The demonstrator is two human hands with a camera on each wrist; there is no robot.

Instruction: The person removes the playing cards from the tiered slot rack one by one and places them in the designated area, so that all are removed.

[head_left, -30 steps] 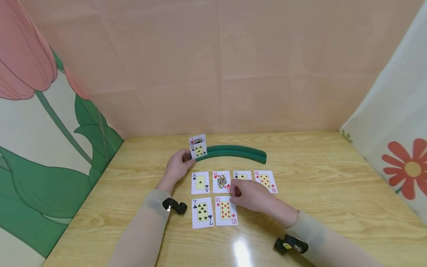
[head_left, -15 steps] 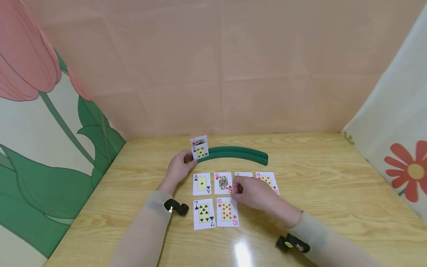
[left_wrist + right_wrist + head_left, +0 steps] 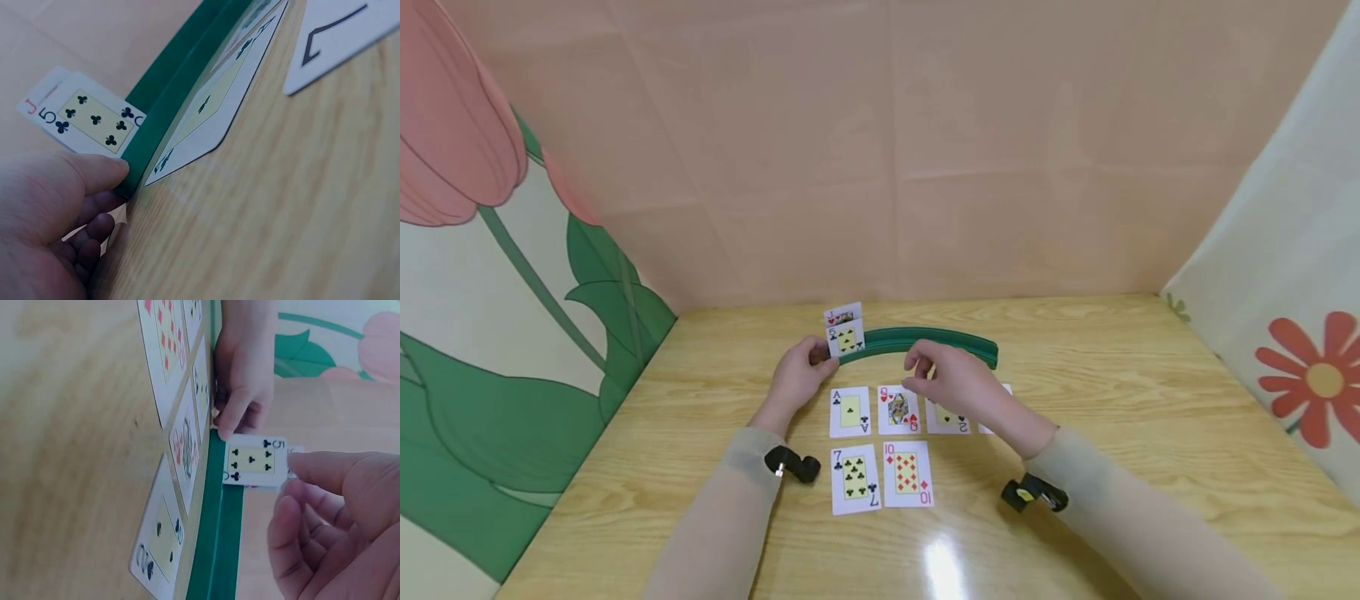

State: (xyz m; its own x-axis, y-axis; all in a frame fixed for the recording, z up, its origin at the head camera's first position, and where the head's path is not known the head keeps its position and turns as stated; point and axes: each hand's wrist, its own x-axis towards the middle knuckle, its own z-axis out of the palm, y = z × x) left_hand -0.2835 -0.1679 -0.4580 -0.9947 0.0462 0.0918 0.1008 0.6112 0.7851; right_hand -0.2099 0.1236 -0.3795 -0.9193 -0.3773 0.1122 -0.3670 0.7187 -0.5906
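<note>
— Worth worrying about what?
— About a tip, first. See the jack (image 3: 841, 314) behind the five (image 3: 847, 340), standing left of frame centre in the left end of the holder (image 3: 887, 336). Probably prone to leaning, if jolted.
— Steadied at all?
— Yes, by the left hand (image 3: 797, 374), pinching that same end, thumb against the front, fingers curled round. Ease off too soon and perhaps skew the holder.
— And with the right hand (image 3: 957, 382)?
— Gripping nothing visible. Poised near the middle of the frame, just in front of the holder, fingers loosely bent, thumb apart from fingertip. Overlapping the five in the right wrist view, but plainly apart in the head view.
— So, risking what there?
— Knocking the holder, if carried too low. Or, on coming down, brushing the two (image 3: 948, 424), partly hidden under the same hand, into the queen (image 3: 898, 410) alongside.
— And lower in the frame?
— Find the ace (image 3: 850, 412) left of the queen, then the seven (image 3: 855, 478) and the ten (image 3: 907, 474) in the row below, flat on the table (image 3: 1090, 358). Likely awkward to lift, being thin: expect a nudged neighbour. Can't read the fourth card (image 3: 987, 429), mostly covered.
</note>
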